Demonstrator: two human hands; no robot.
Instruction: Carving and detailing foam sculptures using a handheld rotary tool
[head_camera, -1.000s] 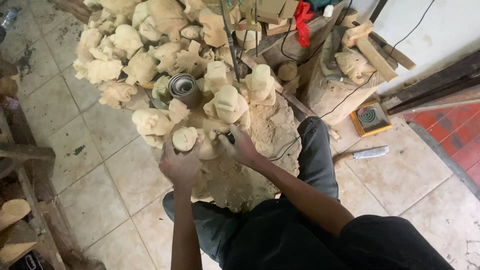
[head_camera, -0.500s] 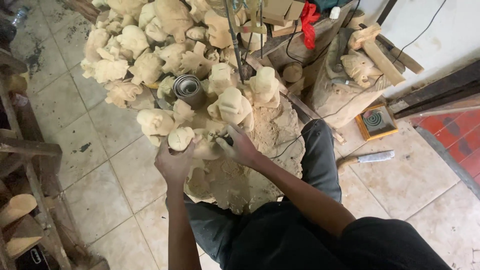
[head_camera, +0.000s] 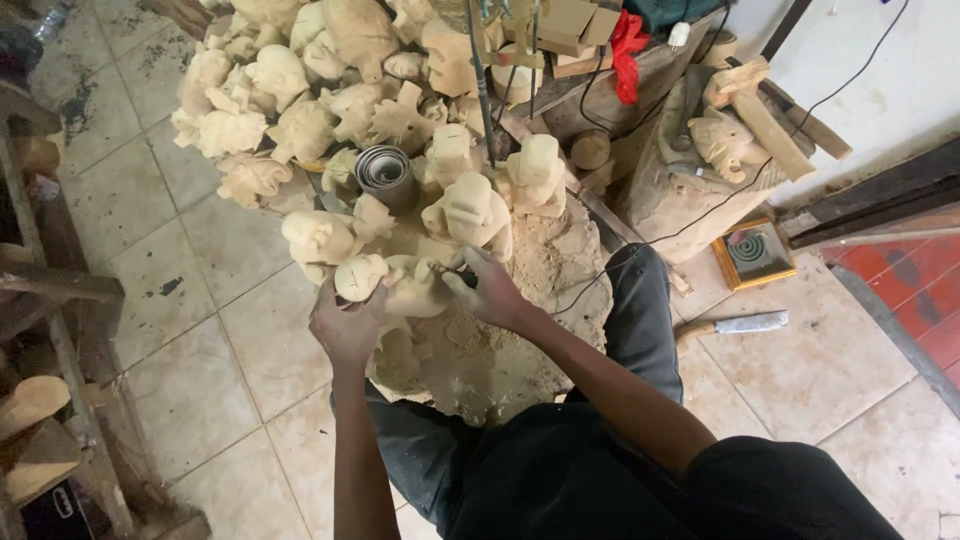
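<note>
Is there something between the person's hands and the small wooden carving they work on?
Nothing visible. The left hand grips the pale wooden carving directly, and the right hand touches its other side.

Ahead blocked: dense pile of pale wood carvings, rolled sandpaper wedged among them, upright metal rod through the middle. Right side cluttered: carved block, black cable, knife. Open tiled floor left of the sawdust mound; wooden frame beyond.
</note>
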